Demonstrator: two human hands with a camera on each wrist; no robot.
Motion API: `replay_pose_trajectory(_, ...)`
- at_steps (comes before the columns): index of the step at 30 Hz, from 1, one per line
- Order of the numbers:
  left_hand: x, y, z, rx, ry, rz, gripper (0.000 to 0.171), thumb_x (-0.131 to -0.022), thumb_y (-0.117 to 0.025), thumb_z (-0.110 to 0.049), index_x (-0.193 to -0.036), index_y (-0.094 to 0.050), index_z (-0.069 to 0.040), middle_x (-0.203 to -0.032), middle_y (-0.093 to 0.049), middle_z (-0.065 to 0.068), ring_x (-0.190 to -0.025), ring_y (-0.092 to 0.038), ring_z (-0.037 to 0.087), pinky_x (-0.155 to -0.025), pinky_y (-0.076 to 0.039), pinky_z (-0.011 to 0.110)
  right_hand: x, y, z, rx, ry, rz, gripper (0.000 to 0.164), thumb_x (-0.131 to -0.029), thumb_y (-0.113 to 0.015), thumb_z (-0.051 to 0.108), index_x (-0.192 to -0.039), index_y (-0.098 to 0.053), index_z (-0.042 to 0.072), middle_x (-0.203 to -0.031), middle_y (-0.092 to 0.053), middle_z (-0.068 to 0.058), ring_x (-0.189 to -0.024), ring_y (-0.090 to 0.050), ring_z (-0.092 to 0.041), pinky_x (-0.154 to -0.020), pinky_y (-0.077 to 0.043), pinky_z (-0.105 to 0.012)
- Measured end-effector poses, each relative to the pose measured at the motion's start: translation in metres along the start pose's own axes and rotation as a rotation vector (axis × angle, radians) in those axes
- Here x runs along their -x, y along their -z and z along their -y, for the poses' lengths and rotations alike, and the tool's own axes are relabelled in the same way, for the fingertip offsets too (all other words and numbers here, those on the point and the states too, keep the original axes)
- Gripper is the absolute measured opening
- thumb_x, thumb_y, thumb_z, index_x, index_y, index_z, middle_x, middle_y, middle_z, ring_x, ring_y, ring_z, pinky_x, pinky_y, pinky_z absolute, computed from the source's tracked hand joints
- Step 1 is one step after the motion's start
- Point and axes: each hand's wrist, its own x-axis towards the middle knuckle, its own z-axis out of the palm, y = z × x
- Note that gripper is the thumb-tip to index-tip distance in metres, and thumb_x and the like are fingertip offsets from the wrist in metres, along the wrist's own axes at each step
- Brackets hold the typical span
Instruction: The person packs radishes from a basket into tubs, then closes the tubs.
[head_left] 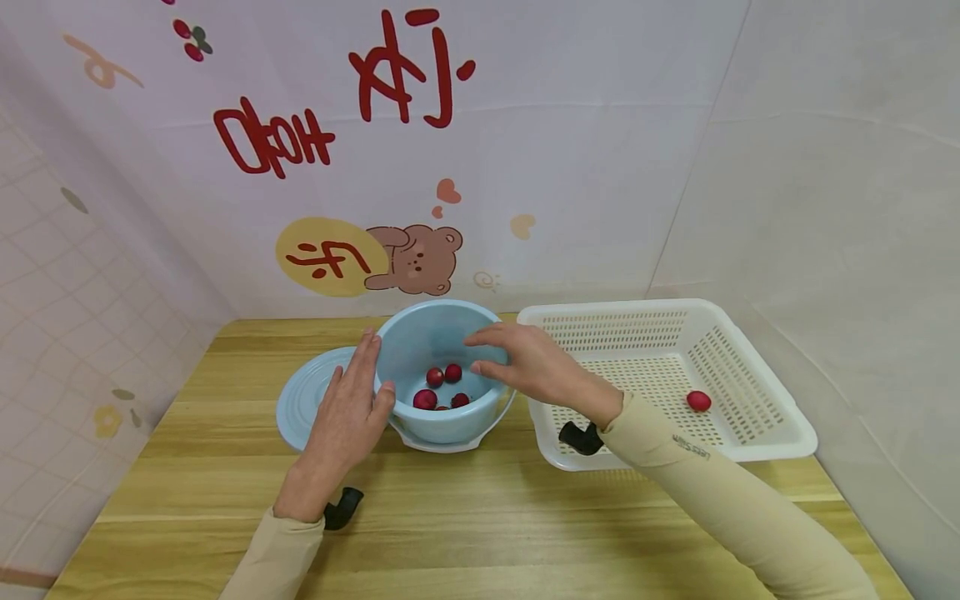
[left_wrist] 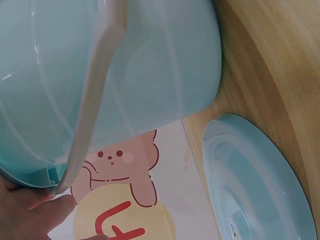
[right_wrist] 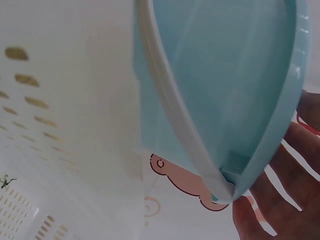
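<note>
A light blue bucket (head_left: 457, 427) with a white handle (left_wrist: 92, 100) stands on the table, holding several small round red fruits (head_left: 425, 399). My left hand (head_left: 347, 412) lies along its left rim, fingers mostly straight, thumb near the front of the rim. Over the right rim is my right hand (head_left: 532, 362), its fingers loosely bent and apart, with nothing held in them. In the right wrist view, the right fingers (right_wrist: 285, 185) are close beside the rim; I cannot tell whether they touch it. One more red fruit (head_left: 698, 402) lies in the white basket (head_left: 757, 367).
A round blue lid (head_left: 300, 404) lies on the table left of the bucket, partly behind my left hand. The white slotted basket stands just right of the bucket, under my right forearm. A printed wall sheet (head_left: 585, 167) rises behind the wooden table (head_left: 450, 525).
</note>
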Motion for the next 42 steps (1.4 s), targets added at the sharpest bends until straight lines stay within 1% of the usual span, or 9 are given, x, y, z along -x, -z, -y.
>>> replay_pose_trajectory(6,0.0,0.0,0.0,0.009,0.0,0.0,0.067,-0.106,-0.041,-0.029,-0.164,-0.022,-0.001,-0.171,-0.019,0.015,-0.153,-0.029,0.038,-0.119,-0.017,0.07,0.014,0.013,0.004,-0.112,0.008,-0.092,0.034,-0.094,-0.077,0.022,-0.126,-0.074,0.01,-0.127,-0.072,0.0,-0.123,-0.064,-0.02,-0.103,-0.051,-0.04)
replay_pose_trajectory(11,0.0,0.001,0.001,0.01,0.005,0.006,0.067,-0.106,-0.04,-0.03,-0.164,-0.021,-0.002,-0.172,-0.018,0.013,-0.154,-0.027,0.037,-0.12,-0.016,0.069,0.027,0.027,0.004,-0.151,0.001,-0.15,0.029,-0.095,-0.077,0.021,-0.123,-0.075,0.013,-0.119,-0.073,0.005,-0.117,-0.066,-0.017,-0.101,-0.053,-0.039)
replay_pose_trajectory(15,0.0,0.001,0.001,0.006,0.009,0.006,0.067,-0.106,-0.041,-0.029,-0.164,-0.021,-0.002,-0.171,-0.019,0.014,-0.154,-0.028,0.037,-0.119,-0.017,0.07,0.04,0.038,0.001,-0.145,-0.007,-0.17,0.028,-0.096,-0.076,0.023,-0.123,-0.075,0.017,-0.119,-0.073,0.007,-0.116,-0.066,-0.016,-0.1,-0.053,-0.041)
replay_pose_trajectory(20,0.0,0.001,0.0,0.005,0.014,0.01,0.067,-0.106,-0.041,-0.028,-0.164,-0.021,-0.002,-0.171,-0.02,0.015,-0.154,-0.028,0.037,-0.119,-0.017,0.07,0.06,0.048,-0.004,-0.141,-0.046,-0.186,0.028,-0.096,-0.076,0.024,-0.124,-0.075,0.02,-0.122,-0.073,0.009,-0.119,-0.065,-0.013,-0.101,-0.052,-0.041)
replay_pose_trajectory(24,-0.001,0.0,0.0,0.004,0.01,0.009,0.067,-0.106,-0.041,-0.029,-0.164,-0.022,-0.002,-0.171,-0.02,0.016,-0.154,-0.028,0.037,-0.119,-0.017,0.07,0.077,0.052,-0.011,-0.121,-0.087,-0.213,0.028,-0.095,-0.076,0.023,-0.123,-0.075,0.022,-0.122,-0.072,0.012,-0.119,-0.064,-0.011,-0.101,-0.051,-0.034)
replay_pose_trajectory(29,-0.001,0.0,0.0,0.001,0.004,0.004,0.067,-0.106,-0.041,-0.029,-0.164,-0.022,-0.001,-0.171,-0.02,0.016,-0.154,-0.028,0.037,-0.119,-0.018,0.07,0.097,0.054,-0.023,-0.091,-0.101,-0.257,0.028,-0.094,-0.077,0.017,-0.122,-0.076,0.019,-0.12,-0.073,0.011,-0.118,-0.065,-0.013,-0.101,-0.047,-0.024)
replay_pose_trajectory(32,-0.001,-0.001,0.0,-0.002,-0.001,-0.002,0.067,-0.106,-0.041,-0.029,-0.164,-0.022,-0.001,-0.171,-0.02,0.016,-0.153,-0.028,0.038,-0.118,-0.019,0.07,0.106,0.055,-0.03,-0.066,-0.115,-0.267,0.028,-0.094,-0.077,0.017,-0.122,-0.076,0.021,-0.121,-0.073,0.01,-0.118,-0.065,-0.013,-0.1,-0.046,-0.019)
replay_pose_trajectory(36,0.0,-0.001,0.0,-0.003,-0.002,-0.006,0.067,-0.106,-0.041,-0.029,-0.163,-0.023,-0.001,-0.171,-0.02,0.016,-0.153,-0.029,0.038,-0.118,-0.019,0.071,0.119,0.057,-0.039,-0.04,-0.129,-0.277,0.029,-0.094,-0.077,0.017,-0.123,-0.076,0.022,-0.122,-0.073,0.008,-0.118,-0.065,-0.013,-0.099,-0.044,-0.015)
replay_pose_trajectory(42,0.0,-0.001,0.0,-0.006,-0.007,-0.006,0.067,-0.106,-0.042,-0.029,-0.163,-0.023,0.0,-0.171,-0.02,0.016,-0.153,-0.028,0.039,-0.118,-0.019,0.071,0.133,0.06,-0.052,-0.003,-0.143,-0.297,0.03,-0.093,-0.077,0.014,-0.122,-0.076,0.02,-0.121,-0.074,0.005,-0.116,-0.065,-0.011,-0.098,-0.042,-0.012)
